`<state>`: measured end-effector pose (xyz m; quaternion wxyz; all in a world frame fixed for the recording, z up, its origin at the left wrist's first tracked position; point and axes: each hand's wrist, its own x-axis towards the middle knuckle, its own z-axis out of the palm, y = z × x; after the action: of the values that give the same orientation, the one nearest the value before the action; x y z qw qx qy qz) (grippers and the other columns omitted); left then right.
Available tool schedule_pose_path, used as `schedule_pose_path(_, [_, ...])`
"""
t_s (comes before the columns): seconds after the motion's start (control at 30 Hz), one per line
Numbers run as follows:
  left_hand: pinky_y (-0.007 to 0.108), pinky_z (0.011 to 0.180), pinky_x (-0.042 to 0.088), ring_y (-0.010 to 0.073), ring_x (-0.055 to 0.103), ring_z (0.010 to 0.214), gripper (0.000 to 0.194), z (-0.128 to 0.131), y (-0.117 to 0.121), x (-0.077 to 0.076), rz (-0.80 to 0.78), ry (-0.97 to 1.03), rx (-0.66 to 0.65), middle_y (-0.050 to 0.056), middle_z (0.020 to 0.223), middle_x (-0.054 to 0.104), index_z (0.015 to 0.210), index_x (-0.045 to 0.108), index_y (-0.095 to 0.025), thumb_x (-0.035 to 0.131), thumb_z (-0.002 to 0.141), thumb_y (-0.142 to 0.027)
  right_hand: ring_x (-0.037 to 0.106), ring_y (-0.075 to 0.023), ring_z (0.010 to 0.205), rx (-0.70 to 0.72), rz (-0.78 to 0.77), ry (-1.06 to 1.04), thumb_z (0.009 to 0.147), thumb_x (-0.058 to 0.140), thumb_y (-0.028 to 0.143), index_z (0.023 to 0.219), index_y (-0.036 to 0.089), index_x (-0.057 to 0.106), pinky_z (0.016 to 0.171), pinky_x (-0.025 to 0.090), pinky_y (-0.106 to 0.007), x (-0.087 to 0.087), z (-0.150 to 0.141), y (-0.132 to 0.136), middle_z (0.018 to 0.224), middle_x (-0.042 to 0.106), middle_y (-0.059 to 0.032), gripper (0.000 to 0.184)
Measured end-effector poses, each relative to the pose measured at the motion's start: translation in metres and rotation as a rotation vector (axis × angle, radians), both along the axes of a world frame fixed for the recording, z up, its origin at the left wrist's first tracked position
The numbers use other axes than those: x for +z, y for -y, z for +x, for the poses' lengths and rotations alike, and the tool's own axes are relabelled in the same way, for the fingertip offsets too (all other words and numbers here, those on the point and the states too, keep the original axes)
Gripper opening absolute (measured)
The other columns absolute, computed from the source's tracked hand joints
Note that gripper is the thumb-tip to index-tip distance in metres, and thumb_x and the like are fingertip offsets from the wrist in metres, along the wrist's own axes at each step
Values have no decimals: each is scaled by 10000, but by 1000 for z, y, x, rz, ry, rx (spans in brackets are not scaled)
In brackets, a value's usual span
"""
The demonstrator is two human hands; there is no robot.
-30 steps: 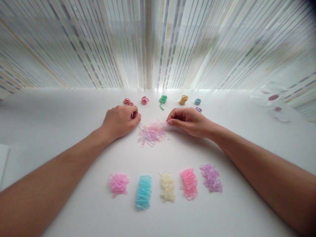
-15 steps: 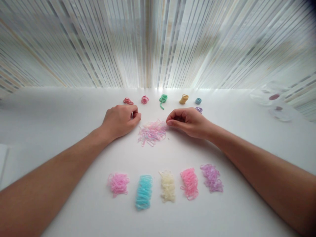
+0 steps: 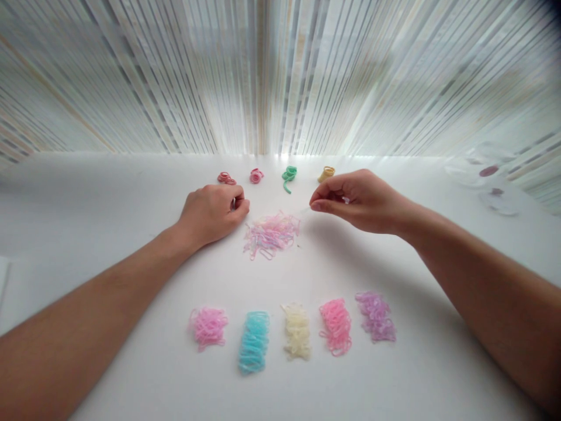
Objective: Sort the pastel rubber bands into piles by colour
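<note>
A loose heap of small pastel rubber bands (image 3: 272, 235) lies on the white table between my two hands. My left hand (image 3: 214, 213) rests just left of the heap, fingers curled and thumb closed against them; whatever they may hold is hidden. Raised a little above the table right of the heap, my right hand (image 3: 350, 199) pinches a thin, pale rubber band (image 3: 305, 210) between thumb and forefinger. Sorted piles lie nearer me: pink bands (image 3: 209, 327), turquoise bands (image 3: 254, 342), cream bands (image 3: 297, 331), brighter pink bands (image 3: 336, 327) and lilac bands (image 3: 376, 316).
Along the back sit a red coil (image 3: 226, 178), a pink coil (image 3: 256, 176), a green coil (image 3: 289, 174) with a loose tail, and a yellow coil (image 3: 326, 173). Clear plastic containers (image 3: 495, 199) stand at the far right. A striped curtain (image 3: 263, 76) hangs behind the table.
My right hand has lifted and moved right, away from the heap, with a pale rubber band in its pinch. It now covers the blue and purple coils. My left hand stays nearly still.
</note>
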<state>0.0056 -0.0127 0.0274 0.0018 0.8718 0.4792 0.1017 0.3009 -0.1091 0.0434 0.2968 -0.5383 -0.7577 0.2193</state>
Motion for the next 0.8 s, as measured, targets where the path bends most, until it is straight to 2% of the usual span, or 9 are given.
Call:
schedule_pose_path(0.1, [366,720,447,285,722,850,281,0,0,1,-7,-7,0,79,886,781,880,709,-234,522,977,-420,553,-151,621,-38,33,-2,951,825,455,844,235,813,611,401,-359,4,3,0,660,640,6,245])
schedule_pose_path(0.23, [366,718,447,287,725,857,286,0,0,1,1,-12,-1,84,893,785,877,710,-232,521,975,-423,563,-152,624,-66,40,9,946,811,360,847,232,818,622,412,-360,2,4,-1,687,679,5,162])
schedule_pose_path(0.43, [370,760,483,285,730,867,296,0,0,0,-6,-15,10,79,895,789,907,742,-241,523,976,-428,547,-143,602,102,-105,58,919,840,284,832,250,835,613,394,-346,4,7,1,673,695,21,93])
schedule_pose_path(0.67, [373,723,444,293,731,873,287,-1,-1,-2,1,-10,-2,80,889,778,873,700,-238,512,975,-429,580,-164,663,192,-163,136,909,809,280,839,258,853,614,413,-349,15,6,6,738,741,-2,86])
schedule_pose_path(0.8, [370,742,463,292,738,886,298,1,0,1,0,-31,11,79,915,791,899,720,-243,508,976,-437,580,-164,658,212,-197,150,873,852,312,846,262,869,595,417,-333,18,12,7,704,707,-1,59])
